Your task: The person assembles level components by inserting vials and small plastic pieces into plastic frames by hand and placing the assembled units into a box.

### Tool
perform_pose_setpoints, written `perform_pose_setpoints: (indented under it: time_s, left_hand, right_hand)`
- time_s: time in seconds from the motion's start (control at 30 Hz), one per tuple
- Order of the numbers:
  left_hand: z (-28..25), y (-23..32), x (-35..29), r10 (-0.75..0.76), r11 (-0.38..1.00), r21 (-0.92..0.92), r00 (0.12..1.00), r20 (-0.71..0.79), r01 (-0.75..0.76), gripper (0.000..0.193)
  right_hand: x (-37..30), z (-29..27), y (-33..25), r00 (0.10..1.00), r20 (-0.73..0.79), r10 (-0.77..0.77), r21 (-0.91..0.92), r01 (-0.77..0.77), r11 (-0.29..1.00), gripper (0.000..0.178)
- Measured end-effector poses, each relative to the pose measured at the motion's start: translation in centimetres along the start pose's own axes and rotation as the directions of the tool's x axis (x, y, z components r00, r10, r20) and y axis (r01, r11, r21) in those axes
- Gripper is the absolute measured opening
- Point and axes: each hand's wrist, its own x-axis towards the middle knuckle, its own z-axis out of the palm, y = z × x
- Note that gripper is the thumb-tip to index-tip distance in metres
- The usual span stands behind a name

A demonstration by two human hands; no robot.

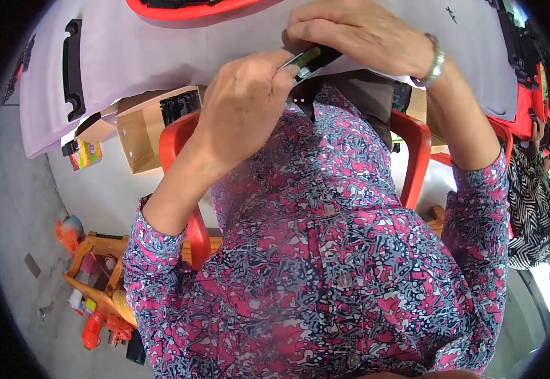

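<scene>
Just over the table's near edge, both my hands meet on a slim, dark piece [313,62] with a shiny, pale edge and a greenish-black face; its exact kind I cannot make out. My left hand [243,101] pinches its near left end between thumb and fingers. At the far right end, my right hand [366,38] is curled over it, with a bracelet on the wrist. Those fingertips are partly hidden beneath the hand. A long black plastic strip [73,69] with hooked ends lies on the table's left side.
A red tray [193,11] of black parts sits at the far edge of view. The table [136,50] has a pale cover. Below stand an open cardboard box [141,142] and a red chair [418,158]. More black parts and another person in a zigzag-patterned garment [531,218] are at right.
</scene>
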Motion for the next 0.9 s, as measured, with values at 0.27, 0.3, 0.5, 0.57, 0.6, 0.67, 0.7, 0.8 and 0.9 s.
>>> perform_pose_setpoints:
  time_s: [0.27,0.3,0.5,0.57,0.6,0.67,0.7,0.8,0.9]
  left_hand:
    - [-0.5,0.5,0.3,0.041,0.999,-0.014,0.999,-0.008,-0.041,0.019]
    - [-0.6,0.3,0.5,0.068,0.998,-0.016,0.998,-0.009,-0.068,0.019]
    - [-1.3,0.4,0.9,0.063,0.998,0.006,0.997,0.04,-0.063,0.022]
    - [-1.6,0.7,1.1,0.051,0.999,-0.009,0.997,0.065,-0.05,0.022]
    - [-1.7,1.0,1.2,0.003,1.0,-0.009,0.995,0.097,-0.003,0.023]
    - [-1.7,1.0,1.2,-0.041,0.999,-0.004,0.991,0.129,0.042,0.024]
    - [-1.7,0.8,1.2,-0.046,0.999,0.006,0.992,0.119,0.046,0.024]
    - [-1.5,0.5,1.4,-0.046,0.999,0.007,0.993,0.108,0.046,0.026]
    - [-1.7,0.6,1.7,-0.056,0.998,-0.001,0.992,0.116,0.056,0.027]
  right_hand:
    - [2.0,-0.7,1.1,0.961,0.253,-0.116,-0.169,0.162,0.972,0.03]
    - [2.1,-0.5,1.2,0.958,0.249,-0.144,-0.156,0.186,0.97,0.031]
    - [2.7,-1.1,1.5,0.929,0.34,0.144,0.174,-0.213,0.961,0.029]
    - [2.8,-1.5,1.1,0.927,0.343,0.149,0.194,-0.226,0.955,0.028]
    - [2.8,-1.6,0.8,0.902,0.384,0.2,0.183,-0.286,0.941,0.028]
    - [2.9,-1.3,1.1,0.873,0.419,0.248,0.17,-0.344,0.924,0.028]
    - [3.1,-0.9,1.3,0.911,0.368,0.188,0.116,-0.245,0.962,0.028]
    - [2.8,-1.4,0.6,0.929,0.325,0.18,0.071,-0.213,0.974,0.026]
    - [2.8,-1.8,0.0,0.926,0.309,0.219,0.087,-0.257,0.962,0.025]
